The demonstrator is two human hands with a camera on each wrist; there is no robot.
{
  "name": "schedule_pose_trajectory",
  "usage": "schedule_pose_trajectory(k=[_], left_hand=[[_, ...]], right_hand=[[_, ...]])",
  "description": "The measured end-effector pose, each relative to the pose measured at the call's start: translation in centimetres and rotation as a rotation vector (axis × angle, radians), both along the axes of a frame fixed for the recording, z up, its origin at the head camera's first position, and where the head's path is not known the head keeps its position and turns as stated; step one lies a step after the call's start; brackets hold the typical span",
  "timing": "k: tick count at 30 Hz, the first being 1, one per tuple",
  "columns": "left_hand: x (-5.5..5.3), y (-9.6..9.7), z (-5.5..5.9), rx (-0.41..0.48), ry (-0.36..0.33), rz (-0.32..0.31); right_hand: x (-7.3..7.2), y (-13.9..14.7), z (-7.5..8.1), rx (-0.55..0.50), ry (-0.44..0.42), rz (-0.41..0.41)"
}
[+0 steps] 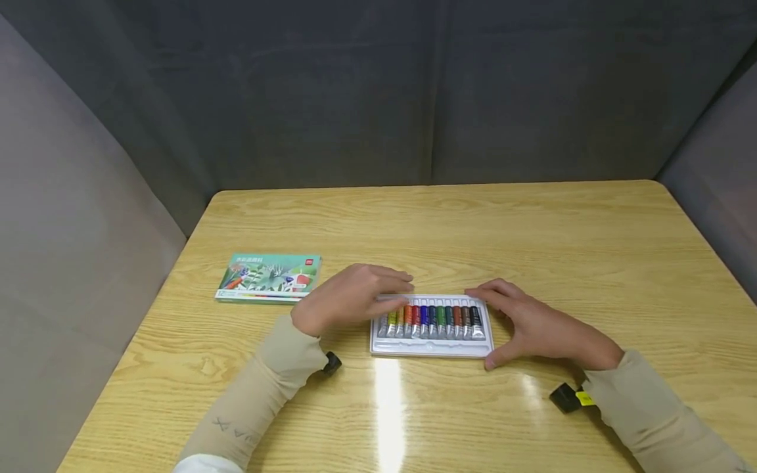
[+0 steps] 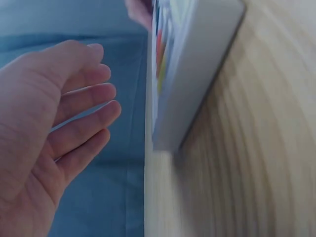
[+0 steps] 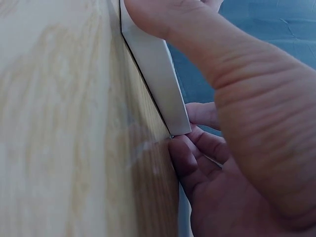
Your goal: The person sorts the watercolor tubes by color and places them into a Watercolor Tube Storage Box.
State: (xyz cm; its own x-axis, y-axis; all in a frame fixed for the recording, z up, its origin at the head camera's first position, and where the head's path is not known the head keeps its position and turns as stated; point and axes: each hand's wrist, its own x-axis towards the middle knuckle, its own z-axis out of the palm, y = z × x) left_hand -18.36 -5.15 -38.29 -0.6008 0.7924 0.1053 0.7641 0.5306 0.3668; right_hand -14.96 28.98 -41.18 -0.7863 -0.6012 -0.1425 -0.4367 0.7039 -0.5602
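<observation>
A white tray (image 1: 432, 348) of paint tubes (image 1: 440, 322) lies on the wooden table, its tubes side by side in a row of many colours. My right hand (image 1: 532, 332) grips the tray's right end, thumb at the near corner and fingers at the far corner. In the right wrist view those fingers (image 3: 185, 155) curl at the corner of the white side wall (image 3: 158, 74). My left hand (image 1: 351, 295) hovers over the left end of the tray, covering its far corner. The left wrist view shows that hand (image 2: 59, 108) with relaxed fingers, apart from the tray, holding nothing.
A flat green box (image 1: 269, 279) with printed flowers and plants lies to the left, just beyond my left hand. The wooden table (image 1: 503, 230) ends at a dark curtain (image 1: 331, 118) behind. Grey panels stand on both sides.
</observation>
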Motion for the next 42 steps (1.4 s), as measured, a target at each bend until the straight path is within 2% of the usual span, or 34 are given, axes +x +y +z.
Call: schedule_pose_trajectory(k=[3, 9, 18, 20, 26, 28, 35, 42], left_hand=[[0.0, -1.0, -0.2, 0.028, -0.002, 0.077], [-0.2, -2.6, -0.5, 0.059, 0.003, 0.157], [-1.3, -6.5, 0.0, 0.046, -0.075, 0.309], [-1.6, -7.6, 0.1, 0.035, -0.114, 0.344], [-2.2, -11.0, 0.4, -0.050, -0.321, 0.442], [-2.3, -11.8, 0.3, -0.079, -0.368, 0.470], [-2.5, -13.9, -0.5, -0.136, -0.401, 0.530], [-2.7, -15.1, -0.7, -0.172, -0.449, 0.572]], right_hand=[[0.1, 0.1, 0.3, 0.008, 0.002, 0.003], [0.5, 0.1, 0.7, 0.019, -0.001, 0.006], [0.9, 0.3, 0.9, 0.036, 0.007, 0.013], [1.0, 0.4, 1.0, 0.041, 0.005, 0.009], [1.2, 0.5, 0.9, 0.049, 0.021, 0.000], [1.2, 0.5, 1.0, 0.052, 0.024, 0.003], [1.2, 0.5, 1.1, 0.039, 0.018, 0.000], [1.1, 0.8, 1.1, 0.013, 0.072, 0.012]])
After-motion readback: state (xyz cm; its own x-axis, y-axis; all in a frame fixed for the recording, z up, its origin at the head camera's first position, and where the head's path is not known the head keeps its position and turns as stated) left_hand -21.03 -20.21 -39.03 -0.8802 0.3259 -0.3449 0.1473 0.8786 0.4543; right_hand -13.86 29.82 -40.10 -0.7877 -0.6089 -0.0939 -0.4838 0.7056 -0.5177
